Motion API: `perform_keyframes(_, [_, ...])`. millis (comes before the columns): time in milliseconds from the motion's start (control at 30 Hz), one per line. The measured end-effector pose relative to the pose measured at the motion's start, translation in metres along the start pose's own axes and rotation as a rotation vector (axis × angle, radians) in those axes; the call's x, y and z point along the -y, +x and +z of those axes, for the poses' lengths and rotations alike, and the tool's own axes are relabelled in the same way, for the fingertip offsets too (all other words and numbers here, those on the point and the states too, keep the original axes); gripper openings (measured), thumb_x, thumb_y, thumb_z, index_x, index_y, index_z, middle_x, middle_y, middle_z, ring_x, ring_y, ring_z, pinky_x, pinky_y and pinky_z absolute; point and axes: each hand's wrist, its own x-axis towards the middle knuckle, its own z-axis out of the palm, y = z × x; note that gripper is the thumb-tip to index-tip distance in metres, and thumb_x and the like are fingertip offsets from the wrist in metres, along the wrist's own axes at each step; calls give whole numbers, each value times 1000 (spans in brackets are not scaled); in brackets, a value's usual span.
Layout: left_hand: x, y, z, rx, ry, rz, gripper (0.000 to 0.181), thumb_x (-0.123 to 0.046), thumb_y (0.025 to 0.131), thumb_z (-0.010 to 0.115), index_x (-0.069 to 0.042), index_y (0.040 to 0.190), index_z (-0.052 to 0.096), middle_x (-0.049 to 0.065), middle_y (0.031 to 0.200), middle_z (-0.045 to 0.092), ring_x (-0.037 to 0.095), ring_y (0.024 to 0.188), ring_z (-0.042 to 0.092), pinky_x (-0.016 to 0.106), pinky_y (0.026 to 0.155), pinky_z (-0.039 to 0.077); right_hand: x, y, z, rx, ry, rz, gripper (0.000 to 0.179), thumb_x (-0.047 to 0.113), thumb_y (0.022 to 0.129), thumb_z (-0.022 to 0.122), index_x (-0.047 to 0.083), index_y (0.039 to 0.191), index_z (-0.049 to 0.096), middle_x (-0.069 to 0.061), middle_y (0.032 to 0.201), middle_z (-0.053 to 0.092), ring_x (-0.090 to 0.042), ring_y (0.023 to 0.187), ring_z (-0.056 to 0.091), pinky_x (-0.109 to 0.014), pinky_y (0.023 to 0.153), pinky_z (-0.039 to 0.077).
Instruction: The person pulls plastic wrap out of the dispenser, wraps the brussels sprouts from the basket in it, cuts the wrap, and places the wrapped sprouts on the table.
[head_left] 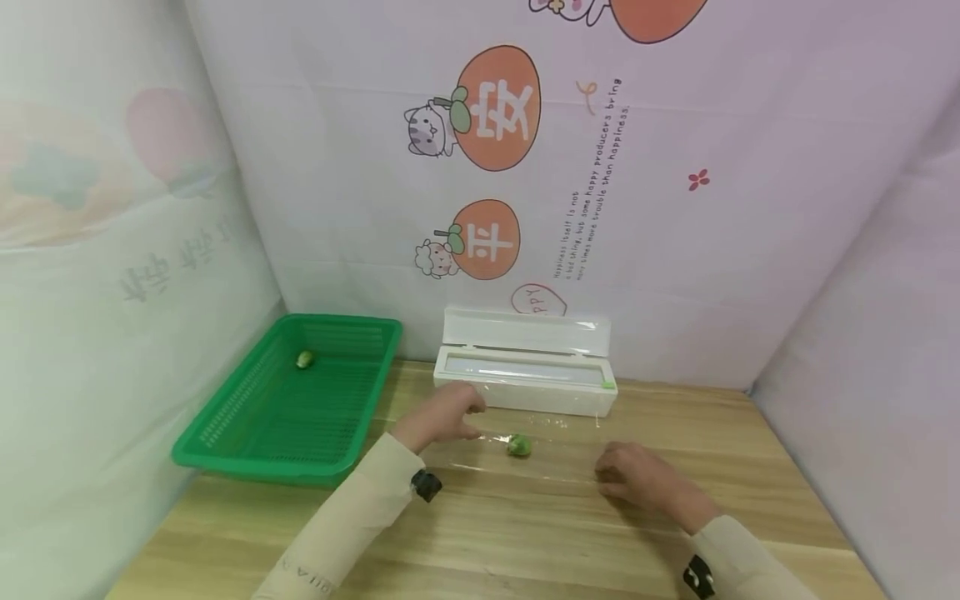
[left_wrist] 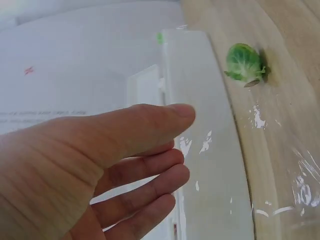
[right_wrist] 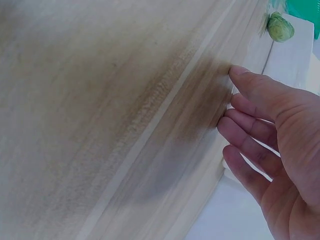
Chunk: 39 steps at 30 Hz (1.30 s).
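Note:
A Brussels sprout (head_left: 518, 445) sits in the middle of a strip of clear plastic wrap (head_left: 558, 469) spread over the wooden table. My left hand (head_left: 442, 414) hovers at the left end of the wrap, in front of the wrap box (head_left: 528, 398). In the left wrist view its thumb (left_wrist: 182, 115) stands apart from the loosely bent fingers, with nothing between them. At the wrap's right end is my right hand (head_left: 637, 477), low over the table. The right wrist view shows its fingertips (right_wrist: 227, 125) down by the wood, the thumb spread from them.
A green plastic basket (head_left: 390, 350) stands at the left with another sprout (head_left: 303, 359) inside. The white box's lid (head_left: 525, 331) is up, leaning near the printed cloth (head_left: 637, 208) at the back. Cloth walls close off both sides of the table (head_left: 525, 550).

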Motion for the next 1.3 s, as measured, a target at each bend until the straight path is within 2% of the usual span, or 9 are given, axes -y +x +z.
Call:
perform_keyframes(67, [3,-9,1,-31,-45,-3,31,-14,87,87,-1,114,78,14,117,78,27,108,73,43,98,61,-1,-2,0,6,-4,8,17,17,88,84,10,102,78,2,97,73,-11,87,67,-35,81,63])
perform_keyframes(200, [8,-27,8,-66,-68,2,31,-10,86,86,1,114,77,14,115,78,28,106,73,43,96,62,-2,-4,0,5,4,-14,16,17,88,84,11,101,78,2,96,73,-10,87,66,-34,79,62])
perform_keyframes(433, [24,-48,38,-72,-67,29,27,-6,86,83,-1,113,78,12,110,79,26,103,71,42,94,61,-3,-7,0,-17,9,-53,15,16,87,85,10,99,78,3,92,72,-9,83,64,-31,75,61])
perform_keyframes(600, [36,-54,54,-37,-99,48,30,-6,85,85,-3,114,78,9,111,78,24,104,72,37,94,62,-1,-7,0,-17,29,-41,14,16,88,85,10,99,77,3,92,70,-8,82,62,-30,74,60])
perform_keyframes(733, [46,-56,62,-29,-74,91,29,-10,82,90,-5,108,79,6,108,79,21,102,73,34,93,62,-1,-7,1,-23,29,-39,13,17,89,84,12,98,77,5,91,69,-6,82,61,-29,73,59])
perform_keyframes(867, [52,-59,66,-55,-81,111,24,-10,81,91,-7,101,78,3,101,77,16,94,71,30,87,61,-1,-7,3,-39,19,-46,12,16,88,84,11,97,77,4,91,70,-8,82,63,-31,75,60])
perform_keyframes(1100, [54,-60,66,-79,-136,73,19,-9,81,89,-8,98,79,1,96,76,12,88,68,26,83,60,-1,-6,3,-68,16,-39,15,17,89,84,9,101,78,-1,95,73,-15,86,69,-35,79,63])
perform_keyframes(1300, [54,-59,63,-81,-97,81,12,-9,84,87,-10,94,81,0,94,77,11,86,68,27,83,61,-2,-5,1,-58,26,-26,14,18,89,83,11,100,77,0,95,73,-15,86,69,-36,80,63])
